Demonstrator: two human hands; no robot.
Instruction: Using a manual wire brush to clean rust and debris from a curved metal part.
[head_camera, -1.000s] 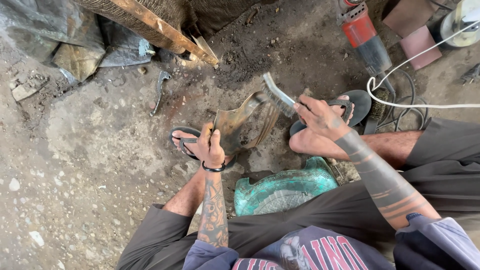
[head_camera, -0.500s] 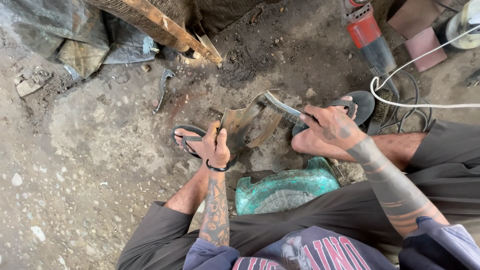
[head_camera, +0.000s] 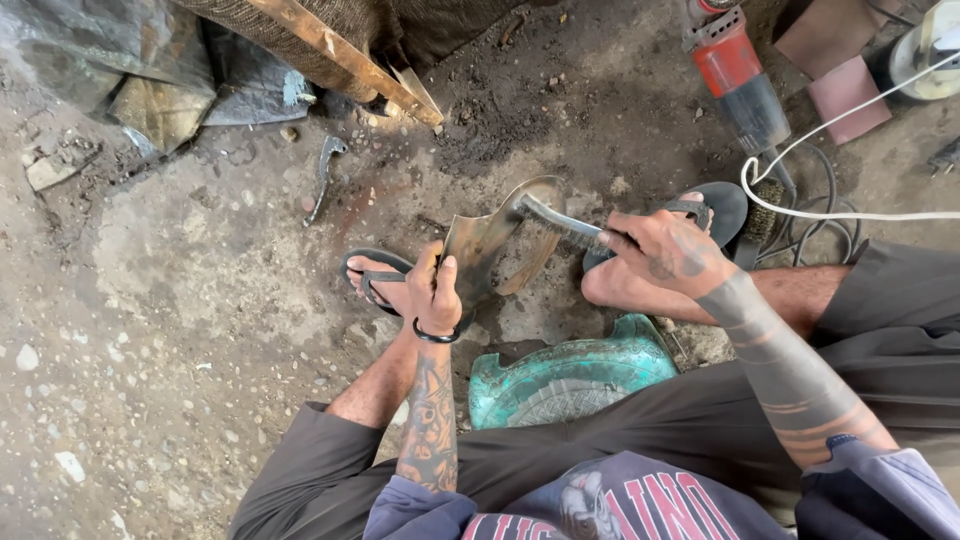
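Brushing a curved metal piece, mid-frame.
My left hand (head_camera: 432, 292) grips the metal piece (head_camera: 490, 243); my right hand (head_camera: 668, 255) is closed round the wire brush (head_camera: 560, 222) lying against it.

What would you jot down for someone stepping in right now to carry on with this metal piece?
Left hand: grips the curved metal blade at its near end, holding it tilted above the dirt floor.
Right hand: holds a wire brush, bristle end against the blade's upper edge.
Nearby: angle grinder lies at upper right, unused; green seat is between the legs.
Done: cannot tell how much is brushed.
Left: the blade looks dull and stained, so probably more brushing.
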